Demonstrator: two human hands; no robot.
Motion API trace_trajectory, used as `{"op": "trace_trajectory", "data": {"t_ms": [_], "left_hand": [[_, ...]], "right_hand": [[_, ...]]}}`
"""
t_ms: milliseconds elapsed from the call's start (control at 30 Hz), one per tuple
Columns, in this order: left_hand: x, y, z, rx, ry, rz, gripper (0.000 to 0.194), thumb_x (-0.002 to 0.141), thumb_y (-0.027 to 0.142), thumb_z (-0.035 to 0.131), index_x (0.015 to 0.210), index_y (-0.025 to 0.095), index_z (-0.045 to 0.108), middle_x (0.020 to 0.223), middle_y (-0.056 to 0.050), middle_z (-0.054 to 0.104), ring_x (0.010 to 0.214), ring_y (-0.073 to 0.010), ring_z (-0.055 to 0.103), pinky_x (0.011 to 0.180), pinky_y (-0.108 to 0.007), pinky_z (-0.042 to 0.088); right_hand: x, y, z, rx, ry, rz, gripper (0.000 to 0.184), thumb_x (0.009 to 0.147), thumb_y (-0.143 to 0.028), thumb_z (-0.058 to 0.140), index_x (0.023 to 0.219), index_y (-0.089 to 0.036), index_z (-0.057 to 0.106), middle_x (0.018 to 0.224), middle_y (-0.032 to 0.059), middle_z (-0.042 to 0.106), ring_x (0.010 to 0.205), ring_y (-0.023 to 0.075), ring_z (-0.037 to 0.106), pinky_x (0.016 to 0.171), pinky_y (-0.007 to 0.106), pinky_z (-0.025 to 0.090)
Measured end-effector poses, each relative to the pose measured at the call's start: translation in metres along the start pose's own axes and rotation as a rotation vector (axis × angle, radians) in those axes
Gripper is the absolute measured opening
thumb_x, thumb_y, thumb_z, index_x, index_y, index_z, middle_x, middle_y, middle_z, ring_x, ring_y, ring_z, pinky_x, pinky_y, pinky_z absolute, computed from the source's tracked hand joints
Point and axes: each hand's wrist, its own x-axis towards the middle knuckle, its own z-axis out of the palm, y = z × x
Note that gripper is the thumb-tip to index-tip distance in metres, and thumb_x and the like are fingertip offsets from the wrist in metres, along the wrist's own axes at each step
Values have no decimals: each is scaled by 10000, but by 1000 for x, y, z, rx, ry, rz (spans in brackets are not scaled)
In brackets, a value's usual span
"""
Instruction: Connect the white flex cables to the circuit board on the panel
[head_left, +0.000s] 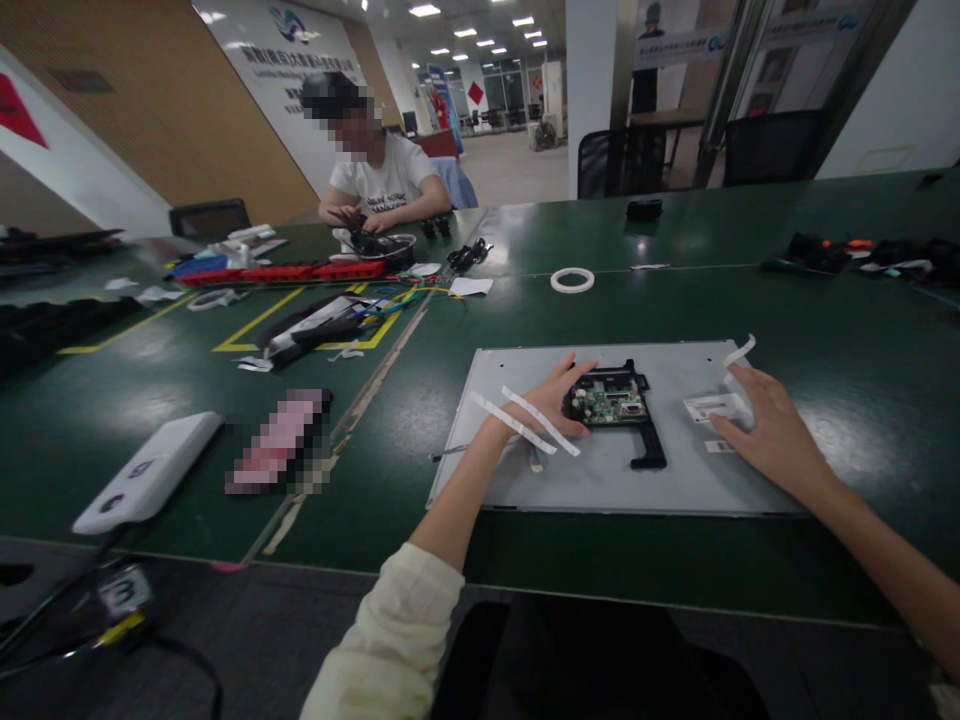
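Note:
My left hand [556,396] grips the left edge of a green circuit board [611,402], thumb below and fingers above. The board sits in a black plastic bracket [646,440] on a large grey flat panel [600,490]. Two strips of white tape [525,420] cross my left wrist. My right hand [776,425] is over the panel's right part, thumb and index finger apart. A short curled piece of white tape [740,350] clings at its index fingertip. Under this hand a white printed label [709,408] shows in part.
A tape roll [572,280] lies beyond the panel. At left are a white device [150,470] with a cable and a blurred pink phone-like object [279,440]. Across the green table [390,400] sits a person [382,180] handling dark parts near cables [469,255].

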Motion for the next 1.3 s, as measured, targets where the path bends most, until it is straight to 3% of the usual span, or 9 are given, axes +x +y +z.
{"op": "trace_trajectory", "data": {"t_ms": [200,300,400,533,633,767,900,1133,1300], "left_hand": [[1,2,0,26,7,-2,1026,592,302,737,1449,270,173,1538,-80,53,1405,-336,42,1110,-565,192],[1,1,0,29,12,-11,1033,587,302,743,1450,252,178,1538,-93,49,1403,-336,73,1115,-544,203],[2,-1,1,32,21,-9,1058,577,317,753,1454,220,169,1537,-108,34,1402,-337,82,1121,-520,214],[0,0,1,76,52,7,1104,542,370,783,1448,178,182,1533,-142,19,1404,-342,13,1132,-521,165],[-1,7,0,51,146,38,957,625,432,736,1422,210,255,1534,-123,67,1408,-320,39,1132,-517,149],[1,18,-1,-176,234,93,576,836,395,543,1354,236,351,1439,-108,359,1348,-237,306,1097,-449,270],[6,24,-1,-385,301,82,398,895,337,452,1260,179,440,1240,-142,556,1121,-207,546,949,-391,430],[4,26,1,-459,228,49,306,865,347,509,1083,141,573,986,-84,648,808,-125,599,776,-298,473],[6,21,6,-525,151,69,253,769,361,633,808,113,602,693,-12,611,625,-84,559,609,-226,450]], "right_hand": [[4,-6,0,68,172,-47,591,816,-406,519,1360,-214,388,1388,123,325,1285,318,314,1054,515,299],[4,-17,-6,252,227,-52,469,844,-378,491,1288,-229,471,1327,92,416,1219,258,418,1015,446,390],[3,-27,-12,485,232,50,368,842,-407,514,1155,-222,567,1209,84,525,1067,231,544,883,388,493],[3,-33,-18,658,79,232,332,815,-492,546,978,-217,635,914,56,644,794,210,612,708,351,504],[5,-38,-19,725,-15,229,319,795,-515,570,871,-215,650,808,29,634,704,176,579,650,306,467],[6,-58,-24,847,-161,139,308,786,-503,593,864,-209,638,767,26,601,695,165,540,631,287,441],[8,-88,-34,837,-337,22,294,814,-482,568,858,-197,623,729,16,561,684,149,510,637,272,422],[24,-117,-34,834,-557,-249,222,836,-403,571,891,-195,626,903,35,567,819,152,537,727,276,434],[25,-119,-22,911,-589,-172,206,831,-380,590,901,-188,621,868,23,571,789,139,540,696,263,432]]}}
